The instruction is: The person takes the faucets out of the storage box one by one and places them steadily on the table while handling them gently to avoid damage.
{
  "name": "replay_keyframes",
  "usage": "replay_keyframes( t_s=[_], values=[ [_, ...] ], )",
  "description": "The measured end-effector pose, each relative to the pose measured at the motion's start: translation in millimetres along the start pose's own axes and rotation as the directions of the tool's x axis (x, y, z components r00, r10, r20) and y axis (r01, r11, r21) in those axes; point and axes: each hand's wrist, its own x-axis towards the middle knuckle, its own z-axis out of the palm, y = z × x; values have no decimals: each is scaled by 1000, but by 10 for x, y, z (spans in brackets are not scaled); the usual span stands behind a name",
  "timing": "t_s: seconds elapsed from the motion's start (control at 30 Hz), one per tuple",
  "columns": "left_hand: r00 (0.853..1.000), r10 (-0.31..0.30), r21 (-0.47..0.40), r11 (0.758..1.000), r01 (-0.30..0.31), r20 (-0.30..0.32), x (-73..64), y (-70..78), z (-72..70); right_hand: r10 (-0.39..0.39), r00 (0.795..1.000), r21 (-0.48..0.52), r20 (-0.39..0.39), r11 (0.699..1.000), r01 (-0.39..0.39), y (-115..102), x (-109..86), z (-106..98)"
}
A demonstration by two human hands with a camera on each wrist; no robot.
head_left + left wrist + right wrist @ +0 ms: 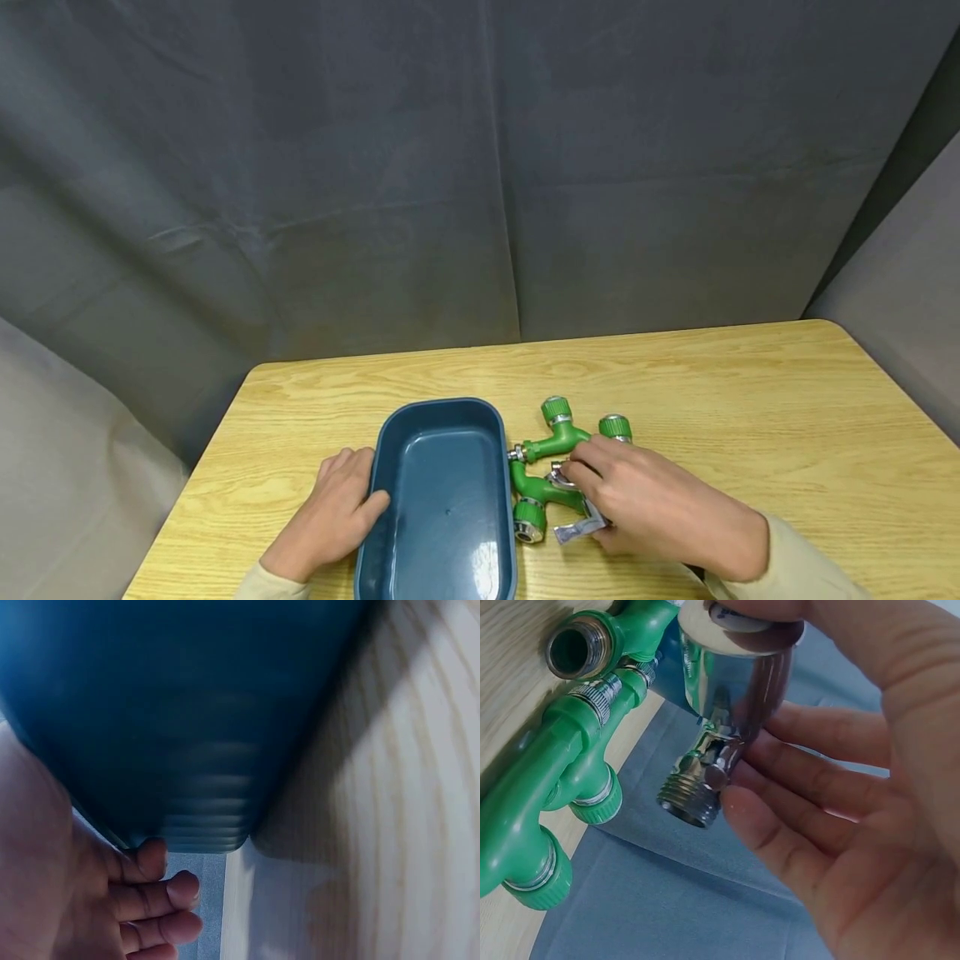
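Note:
A deep blue plastic tub (450,500) stands on the table with nothing inside it. My left hand (330,508) holds its left rim, thumb over the edge and fingers along the outer wall; the left wrist view shows those fingers (154,919) under the rim. To the right of the tub, my right hand (637,500) grips a chrome angle valve (735,682) by its body. The valve's threaded outlet points down and away from the palm. Several green taps (551,487) with ribbed knobs lie beneath and beside this hand, partly covered by it.
The wooden table (735,400) reaches back to a grey cloth curtain (375,208). Grey cloth also hangs at both sides. A translucent, silvery strip (581,527) shows beneath my right hand; its kind is unclear.

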Motion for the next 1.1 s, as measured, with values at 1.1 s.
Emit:
replay_keyframes(
  t_s=[1.1],
  values=[
    [1000, 8, 11, 1000, -8, -8, 0, -3, 11, 157, 940, 25, 302, 985, -173, 62, -42, 61]
  ],
)
